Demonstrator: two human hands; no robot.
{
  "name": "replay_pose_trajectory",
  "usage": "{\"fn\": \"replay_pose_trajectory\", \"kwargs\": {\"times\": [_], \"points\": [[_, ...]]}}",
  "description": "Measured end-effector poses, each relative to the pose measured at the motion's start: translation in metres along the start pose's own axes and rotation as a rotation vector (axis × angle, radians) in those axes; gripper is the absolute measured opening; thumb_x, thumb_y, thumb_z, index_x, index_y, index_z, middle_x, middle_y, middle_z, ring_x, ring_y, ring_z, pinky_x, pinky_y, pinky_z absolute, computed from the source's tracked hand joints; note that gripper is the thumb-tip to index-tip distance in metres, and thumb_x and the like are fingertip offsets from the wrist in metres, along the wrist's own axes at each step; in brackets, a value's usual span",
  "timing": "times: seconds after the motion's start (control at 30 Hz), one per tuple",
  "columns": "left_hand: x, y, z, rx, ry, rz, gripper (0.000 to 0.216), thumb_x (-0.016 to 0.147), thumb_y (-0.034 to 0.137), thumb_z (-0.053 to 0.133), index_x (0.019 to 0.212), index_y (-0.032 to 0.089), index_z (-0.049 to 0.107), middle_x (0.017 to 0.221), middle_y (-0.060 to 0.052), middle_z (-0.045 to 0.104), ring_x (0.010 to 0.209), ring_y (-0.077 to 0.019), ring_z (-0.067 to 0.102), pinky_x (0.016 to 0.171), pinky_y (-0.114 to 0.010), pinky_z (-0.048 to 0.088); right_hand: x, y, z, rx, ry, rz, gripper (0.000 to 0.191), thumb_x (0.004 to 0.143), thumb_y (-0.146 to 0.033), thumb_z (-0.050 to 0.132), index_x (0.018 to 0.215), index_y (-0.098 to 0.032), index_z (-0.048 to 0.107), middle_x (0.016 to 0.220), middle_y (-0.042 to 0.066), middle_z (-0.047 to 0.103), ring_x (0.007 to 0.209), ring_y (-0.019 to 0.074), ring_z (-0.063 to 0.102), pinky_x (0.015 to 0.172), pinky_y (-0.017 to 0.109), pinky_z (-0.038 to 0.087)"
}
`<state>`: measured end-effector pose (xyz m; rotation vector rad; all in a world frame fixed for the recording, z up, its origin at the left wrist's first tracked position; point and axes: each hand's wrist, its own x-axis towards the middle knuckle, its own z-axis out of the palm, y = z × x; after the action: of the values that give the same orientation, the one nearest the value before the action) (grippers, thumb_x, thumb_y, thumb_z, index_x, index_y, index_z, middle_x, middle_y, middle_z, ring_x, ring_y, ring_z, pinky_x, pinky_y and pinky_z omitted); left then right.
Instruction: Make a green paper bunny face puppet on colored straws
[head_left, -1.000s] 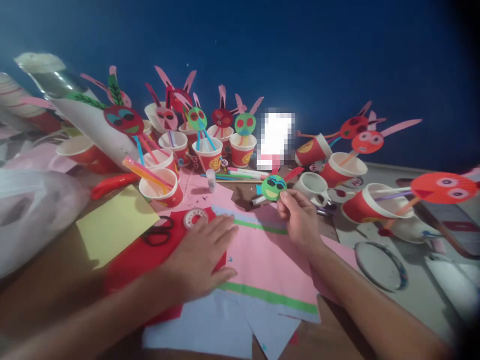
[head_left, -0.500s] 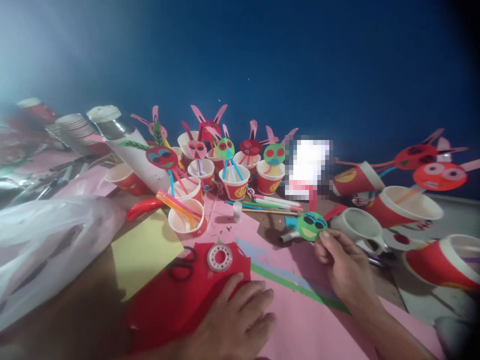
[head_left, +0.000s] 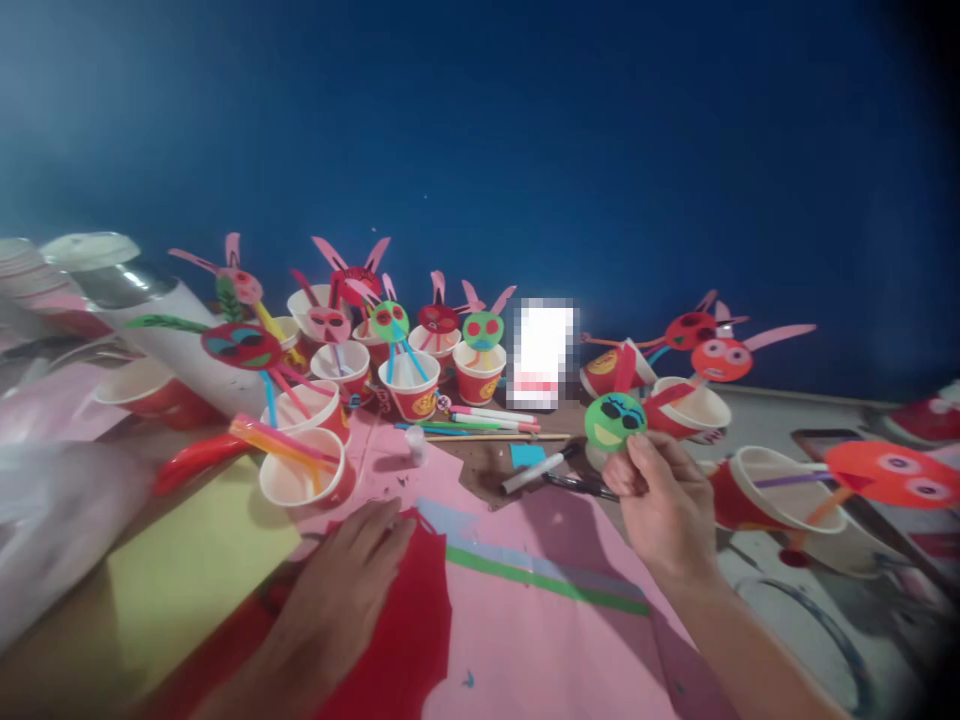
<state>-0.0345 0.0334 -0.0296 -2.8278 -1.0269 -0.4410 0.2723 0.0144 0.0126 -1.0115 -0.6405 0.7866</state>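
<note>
My right hand (head_left: 667, 510) pinches a round green paper face (head_left: 615, 420) by its lower right edge. The face has dark glasses, a yellow mouth and a red paper strip standing up from its top. My left hand (head_left: 349, 575) reaches over the red paper (head_left: 409, 610), palm down, with its fingers stretched forward. What lies under those fingers is hidden; the tape roll and most of the scissors are out of sight there. Beneath the red sheet spreads pink paper (head_left: 540, 640) with a green strip (head_left: 547, 580) across it.
Paper cups with straw-legged paper faces (head_left: 409, 385) line the back. A blurred-out screen (head_left: 540, 350) stands among them. Markers (head_left: 495, 418) lie in the middle. Yellow paper (head_left: 195, 570) and a plastic bag (head_left: 60, 530) are at left; a tipped cup (head_left: 780, 490) is at right.
The view has swung right. My left hand has moved forward over the spot where the white tape roll lay, covering it. My right hand still holds the green face, now in front of the mug.
</note>
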Motion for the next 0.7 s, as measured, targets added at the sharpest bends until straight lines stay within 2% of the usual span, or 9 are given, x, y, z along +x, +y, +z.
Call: {"fn": "replay_pose_trajectory", "kwargs": {"times": [0.1,0.2,0.3,0.47,0.57,0.63,0.7], "points": [[0.002,-0.003,-0.002,-0.012,0.035,0.046,0.046,0.078,0.008,0.042,0.122,0.017,0.049,0.124,-0.012,0.055,0.114,-0.0268,0.049,0.093,-0.04,0.043,0.003,-0.012,0.0,0.025,0.006,-0.044,0.012,0.08,-0.023,0.061,0.07,-0.02,0.056,0.046,-0.007,0.039,0.045,0.007,0.036,0.045,0.022,0.025],[0.006,-0.001,-0.004,0.0,0.03,0.018,0.05,0.075,0.007,0.044,0.124,0.018,0.048,0.126,-0.013,0.053,0.117,-0.0288,0.047,0.094,-0.042,0.043,0.003,-0.021,-0.001,0.03,-0.013,-0.057,0.012,0.08,-0.025,0.061,0.07,-0.021,0.055,0.046,-0.007,0.039,0.044,0.0072,0.036,0.045,0.023,0.026],[0.011,0.003,-0.003,0.043,0.043,0.015,0.048,0.073,0.006,0.042,0.119,0.015,0.053,0.124,-0.015,0.056,0.115,-0.0307,0.049,0.089,-0.043,0.046,0.001,-0.023,-0.002,0.027,-0.032,-0.06,0.012,0.08,-0.025,0.06,0.07,-0.022,0.055,0.046,-0.007,0.039,0.045,0.0071,0.036,0.045,0.022,0.026],[0.021,0.01,-0.013,0.042,0.044,-0.01,0.04,0.075,0.005,0.04,0.107,0.019,0.06,0.117,-0.011,0.061,0.108,-0.027,0.055,0.084,-0.04,0.05,-0.002,-0.021,-0.001,0.016,-0.061,-0.037,0.012,0.08,-0.026,0.061,0.071,-0.022,0.055,0.047,-0.007,0.039,0.045,0.0073,0.036,0.044,0.022,0.027],[0.03,0.025,-0.025,-0.083,0.137,-0.025,0.031,0.081,0.012,0.04,0.104,0.018,0.061,0.113,-0.012,0.062,0.105,-0.027,0.056,0.084,-0.041,0.05,-0.003,-0.021,0.001,0.012,-0.069,-0.04,0.012,0.079,-0.027,0.061,0.07,-0.022,0.055,0.047,-0.007,0.038,0.045,0.0075,0.036,0.043,0.022,0.027],[0.035,0.044,-0.028,-0.178,0.13,0.039,0.03,0.083,0.015,0.04,0.107,0.017,0.059,0.109,-0.011,0.064,0.103,-0.0257,0.057,0.086,-0.041,0.048,-0.003,-0.022,0.002,0.025,-0.075,-0.043,0.012,0.079,-0.026,0.061,0.07,-0.022,0.055,0.047,-0.007,0.038,0.044,0.0074,0.036,0.043,0.022,0.027],[0.036,0.066,-0.025,-0.28,0.147,0.128,0.028,0.086,0.02,0.038,0.103,0.017,0.06,0.102,-0.01,0.067,0.096,-0.0212,0.059,0.086,-0.034,0.048,-0.004,-0.024,0.002,0.043,-0.081,-0.041,0.012,0.079,-0.025,0.061,0.069,-0.021,0.055,0.047,-0.007,0.037,0.044,0.0072,0.035,0.044,0.022,0.026]]}}
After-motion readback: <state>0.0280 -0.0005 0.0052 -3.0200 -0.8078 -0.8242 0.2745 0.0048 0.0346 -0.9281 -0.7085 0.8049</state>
